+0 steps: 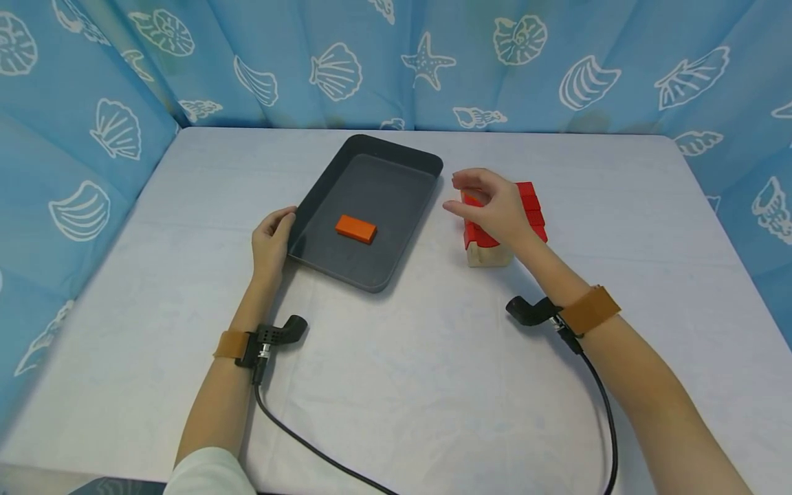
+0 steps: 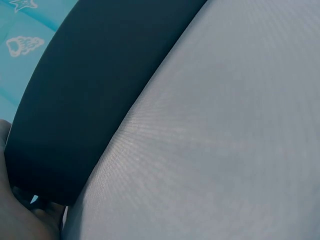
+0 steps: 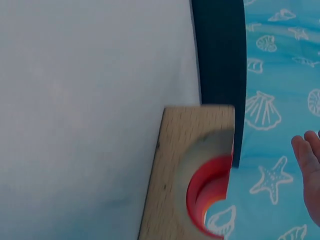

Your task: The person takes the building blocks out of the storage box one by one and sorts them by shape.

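At the left side of a dark grey baking tray (image 1: 331, 172), my left hand (image 1: 272, 237) grips the rim. The left wrist view shows the tray's outer wall (image 2: 90, 95) close up, with part of that hand (image 2: 25, 220) wrapped at its end. An orange block (image 1: 356, 229) lies inside the tray. My right hand (image 1: 491, 206) hovers over a pale wooden piece (image 1: 487, 255) with a red, ridged top (image 1: 533, 206), thumb and fingers apart and nothing between them. In the right wrist view the wooden piece (image 3: 172, 165) has a rounded cutout, red inside.
A white cloth (image 1: 421, 385) covers the table. Blue curtains with white shell prints (image 1: 383, 62) hang behind it and along both sides. Black cables (image 1: 322, 454) run from the wrist cameras toward the front edge.
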Demonstrator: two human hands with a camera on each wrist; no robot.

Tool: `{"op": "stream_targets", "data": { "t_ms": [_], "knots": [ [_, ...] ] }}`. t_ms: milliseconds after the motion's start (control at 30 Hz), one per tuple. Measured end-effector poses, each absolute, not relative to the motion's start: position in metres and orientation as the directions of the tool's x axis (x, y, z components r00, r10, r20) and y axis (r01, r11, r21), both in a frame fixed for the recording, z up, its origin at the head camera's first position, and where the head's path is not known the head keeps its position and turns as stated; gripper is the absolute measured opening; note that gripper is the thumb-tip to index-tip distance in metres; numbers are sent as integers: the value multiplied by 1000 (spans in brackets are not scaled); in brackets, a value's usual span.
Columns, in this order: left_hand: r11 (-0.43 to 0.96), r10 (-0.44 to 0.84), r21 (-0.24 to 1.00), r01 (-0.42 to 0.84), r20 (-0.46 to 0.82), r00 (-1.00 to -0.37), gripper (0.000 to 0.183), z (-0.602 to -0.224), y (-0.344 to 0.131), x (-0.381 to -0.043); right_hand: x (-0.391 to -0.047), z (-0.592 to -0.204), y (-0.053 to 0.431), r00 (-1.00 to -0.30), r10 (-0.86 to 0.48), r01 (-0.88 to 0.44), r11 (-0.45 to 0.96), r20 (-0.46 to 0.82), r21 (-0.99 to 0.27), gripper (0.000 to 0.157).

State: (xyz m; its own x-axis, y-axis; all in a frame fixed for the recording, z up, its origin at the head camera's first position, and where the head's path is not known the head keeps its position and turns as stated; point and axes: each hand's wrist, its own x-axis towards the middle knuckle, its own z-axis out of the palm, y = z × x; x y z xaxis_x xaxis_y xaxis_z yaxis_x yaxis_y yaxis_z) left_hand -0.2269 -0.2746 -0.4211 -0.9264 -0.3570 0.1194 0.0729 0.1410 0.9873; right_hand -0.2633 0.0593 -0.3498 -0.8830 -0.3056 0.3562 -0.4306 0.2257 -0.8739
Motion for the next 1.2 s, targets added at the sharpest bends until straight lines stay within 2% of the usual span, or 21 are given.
{"op": "stream_targets", "data": {
  "t_ms": [233,467,833,1200],
  "knots": [
    [158,-365,985,65,119,-923,33,-421,-275,-227,-253,-343,37,-873,-344,-420,169,346,-892,39],
    [178,-372,982,65,128,-919,32,-423,-276,-228,-262,-362,25,-869,-372,-387,102,326,-916,42],
    [179,-363,981,75,137,-922,32,-421,-275,-227,-267,-381,12,-856,-419,-370,87,303,-925,42],
    [165,-372,984,61,120,-920,32,-425,-278,-232,-250,-358,-8,-839,-453,-385,103,301,-917,40]
  ]
}}
